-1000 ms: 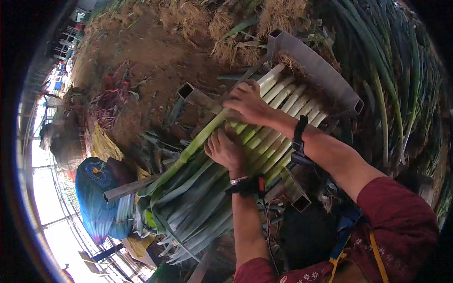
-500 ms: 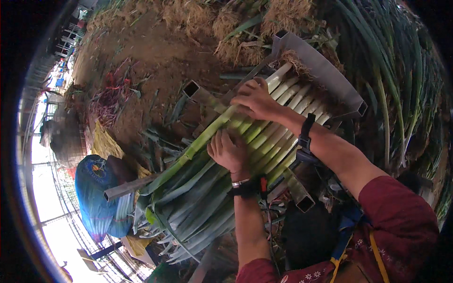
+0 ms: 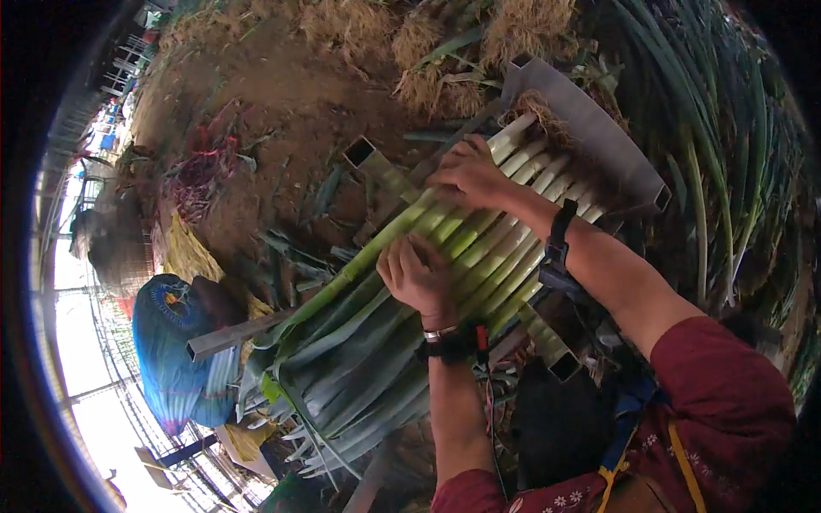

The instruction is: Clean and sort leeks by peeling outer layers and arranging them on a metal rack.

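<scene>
A row of leeks [image 3: 483, 248] lies side by side in a metal frame, white stems and roots to the upper right, dark green leaves [image 3: 355, 359] fanning to the lower left. My right hand [image 3: 469, 175] comes across the white stems, its fingers curled round the leek on the far edge of the row. Lower down, where white turns to green, my left hand [image 3: 414, 275] rests on the stalks with its fingers bent inward. What its fingertips pinch, if anything, is hidden. Both wrists wear dark bands.
A flat metal plate [image 3: 590, 128] closes the frame at the root end, and square tube ends [image 3: 360, 152] jut out beside the row. More leeks [image 3: 727, 137] are heaped at right. Root clumps [image 3: 526, 30] lie beyond on the soil. A blue bundle [image 3: 175, 350] stands at left.
The view has shifted slightly. My left hand, blurred before, now shows more sharply on the stalks. My right hand stays on the far leek.
</scene>
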`<state>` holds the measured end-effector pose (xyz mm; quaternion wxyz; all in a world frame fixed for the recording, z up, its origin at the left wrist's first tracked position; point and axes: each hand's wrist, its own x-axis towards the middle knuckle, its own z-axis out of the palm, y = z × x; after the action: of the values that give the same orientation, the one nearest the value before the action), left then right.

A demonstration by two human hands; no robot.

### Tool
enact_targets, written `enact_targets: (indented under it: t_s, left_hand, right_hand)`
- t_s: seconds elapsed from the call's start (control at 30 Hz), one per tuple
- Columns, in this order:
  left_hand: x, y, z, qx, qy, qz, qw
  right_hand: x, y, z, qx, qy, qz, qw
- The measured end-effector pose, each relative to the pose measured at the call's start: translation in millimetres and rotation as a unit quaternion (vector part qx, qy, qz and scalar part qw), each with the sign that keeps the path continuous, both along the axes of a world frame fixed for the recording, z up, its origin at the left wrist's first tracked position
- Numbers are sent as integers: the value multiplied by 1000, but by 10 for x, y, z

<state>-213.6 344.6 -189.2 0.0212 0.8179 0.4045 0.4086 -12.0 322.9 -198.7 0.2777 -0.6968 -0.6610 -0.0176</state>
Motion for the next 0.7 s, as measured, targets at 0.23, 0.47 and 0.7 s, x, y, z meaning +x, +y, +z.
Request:
enact_targets:
  t_s: [0.23,0.47,0.7]
  left_hand:
    - [120,-56,92,-25,137,82,987]
    - [224,-79,157,-57,235,95,966]
    - [316,-124,220,-74,269,78,957]
  right_hand:
    - [-13,-13,38,-11,-59,-9,998]
    - [49,-27,-54,-13,15,19,1000]
    - [113,-280,166,-26,169,25,985]
